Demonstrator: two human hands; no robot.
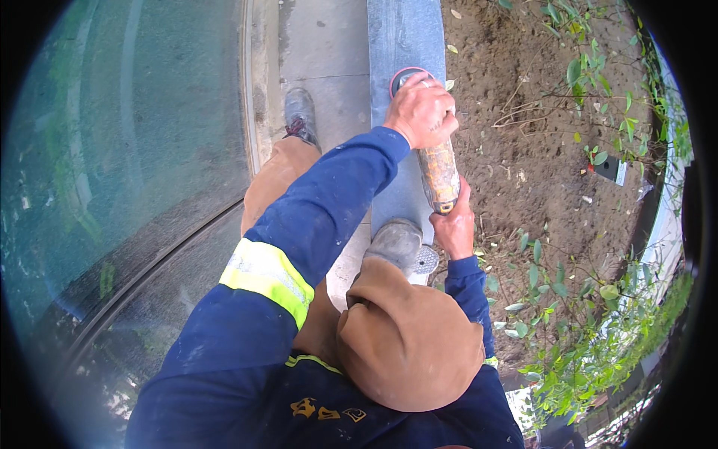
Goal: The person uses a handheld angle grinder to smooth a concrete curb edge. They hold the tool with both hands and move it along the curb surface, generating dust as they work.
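A worn yellow angle grinder [440, 176] lies lengthwise over a grey stone slab [404, 34]. My left hand [422, 111] is closed over the grinder's front end, hiding most of its head. Just beyond those knuckles shows a round disc with a pink-red rim [407, 75], low over the slab; whether it touches the stone I cannot tell. My right hand [456, 224] is wrapped round the rear end of the grinder's body, its fingers partly hidden. A round grey perforated pad [426, 260] rests beside my dusty right shoe [396, 243], below the right hand.
Bare soil [516, 112] with twigs and leafy plants [553, 314] borders the slab on the right. To the left run paving [325, 45] and a large glass pane [149, 112] with a frame edge. My left shoe [301, 112] stands on the paving. A small dark box [609, 170] lies on the soil.
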